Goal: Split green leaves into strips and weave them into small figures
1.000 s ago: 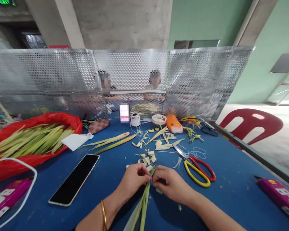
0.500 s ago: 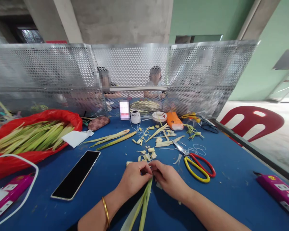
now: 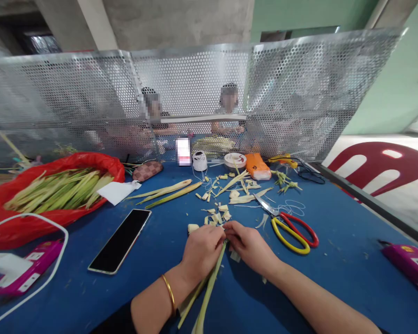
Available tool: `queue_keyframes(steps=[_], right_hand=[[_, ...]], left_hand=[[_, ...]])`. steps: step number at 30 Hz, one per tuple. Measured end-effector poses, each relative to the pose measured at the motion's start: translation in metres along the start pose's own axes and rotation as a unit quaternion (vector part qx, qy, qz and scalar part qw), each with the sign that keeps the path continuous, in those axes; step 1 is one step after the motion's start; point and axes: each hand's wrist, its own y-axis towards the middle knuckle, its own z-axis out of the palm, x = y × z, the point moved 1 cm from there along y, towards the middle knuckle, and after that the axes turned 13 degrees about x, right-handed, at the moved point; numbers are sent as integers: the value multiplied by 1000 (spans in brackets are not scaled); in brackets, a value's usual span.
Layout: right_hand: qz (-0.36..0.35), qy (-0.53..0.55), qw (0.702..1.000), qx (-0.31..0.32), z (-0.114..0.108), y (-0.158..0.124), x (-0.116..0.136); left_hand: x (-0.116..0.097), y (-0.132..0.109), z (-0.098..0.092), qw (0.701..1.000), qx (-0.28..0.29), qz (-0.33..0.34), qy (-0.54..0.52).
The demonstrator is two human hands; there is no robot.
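Note:
Both my hands meet at the middle of the blue table (image 3: 334,260), pinching the top end of long green leaf strips (image 3: 209,290) that trail back toward me. My left hand (image 3: 202,250), with a gold bangle on the wrist, is closed around the strips. My right hand (image 3: 249,246) pinches the same tip from the right. Cut leaf bits (image 3: 218,215) lie scattered just beyond my fingers. Scissors with one red and one yellow handle (image 3: 290,227) rest to the right of my right hand.
A black phone (image 3: 121,240) lies to the left. A red bag of green leaves (image 3: 55,190) sits far left, with a pink power strip (image 3: 31,271) in front. Thread spool (image 3: 199,161), tape roll (image 3: 235,160), orange box (image 3: 257,167) stand at the back. Other people sit behind the perforated metal screen (image 3: 195,93).
The view has dipped and shifted slightly, so everything sits further right. My hands stay pinched together on the leaf tip and have drawn a bit closer to each other.

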Motion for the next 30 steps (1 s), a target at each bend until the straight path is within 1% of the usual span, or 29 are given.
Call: queue_keyframes(steps=[5,9,12,15,20,23,26,30], right_hand=[[13,12,1000,-1,0,0,-1],[16,32,999,-2,0,0,-2],[9,58,998,-4,0,1,-1],[-2,82,997,-7,-1,3,-1],[6,89,995,-42,-1,5,-5],[23,82,995,-52,-3,4,-6],[49,83,993,-61,-5,3,-6],[63,137,987,-51,-4,3,-5]], left_hand=[[-1,-2,4,991,-35,56,116],[-1,0,6,987,-66,56,137],[0,2,6,990,-75,34,118],[1,3,6,993,-72,10,89],[0,2,6,998,-56,-5,28],[1,2,7,998,-63,-3,-10],[2,3,7,996,-77,-18,-45],[3,3,6,993,-76,-38,-80]])
